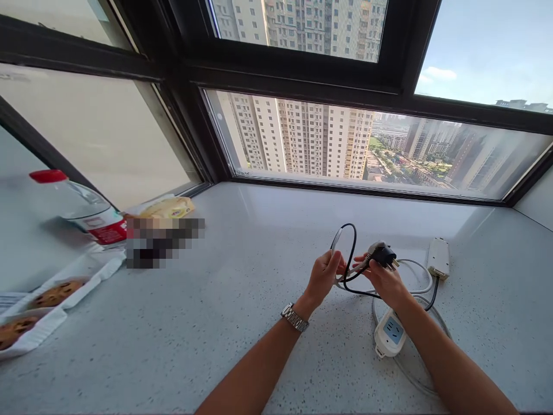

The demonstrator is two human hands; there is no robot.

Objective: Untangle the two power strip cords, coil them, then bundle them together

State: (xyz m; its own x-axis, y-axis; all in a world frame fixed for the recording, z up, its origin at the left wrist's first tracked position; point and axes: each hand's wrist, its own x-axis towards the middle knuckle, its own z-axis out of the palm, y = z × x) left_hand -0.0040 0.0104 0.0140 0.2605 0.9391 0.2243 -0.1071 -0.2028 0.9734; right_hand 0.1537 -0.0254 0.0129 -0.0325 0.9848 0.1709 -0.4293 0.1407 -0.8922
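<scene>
My left hand (323,278), a metal watch on its wrist, is closed around looped black cord (355,233) and whitish cable. Close beside it, my right hand (389,283) grips a black plug (383,254) whose metal prongs point right. A greyish-white cable end lies against that plug, partly hidden by the fingers. Below my right hand, a white extension socket (390,335) with a blue face rests on the counter, partly behind the forearm. Farther right lies a white rectangular power adapter (439,257), with a black cord leaving its near end. Loose white cable (425,271) curls between them.
On the left of the speckled counter (207,346), a red-capped bottle (93,213) leans near a yellowish packet (168,208) and a blurred-out item. A white tray (93,271) holds cookies. Dark-framed windows (302,80) border the counter's far side.
</scene>
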